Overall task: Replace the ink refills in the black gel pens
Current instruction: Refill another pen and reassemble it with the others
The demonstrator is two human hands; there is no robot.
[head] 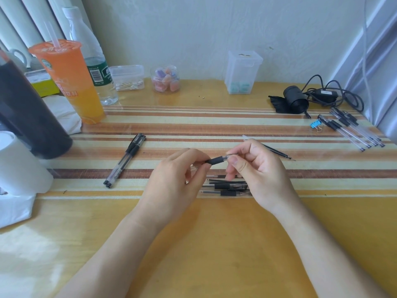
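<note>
Both hands hold one black gel pen (217,160) level above the striped mat. My left hand (176,179) grips its clear barrel, mostly hidden in the fist. My right hand (255,168) pinches the clear tip end beside the black rubber grip. Below the hands lies a loose pile of pen parts and refills (227,187). Two capped black gel pens (125,160) lie side by side to the left. A loose black refill (277,152) lies behind my right hand. Several capless clear pens (352,131) lie at the far right.
An orange drink cup (71,80), a water bottle (94,61), a dark flask (28,112) and white tissue (19,168) crowd the left. Small plastic containers (242,72) line the wall. A black roll with a cabled adapter (298,100) and a blue binder clip (315,125) sit back right.
</note>
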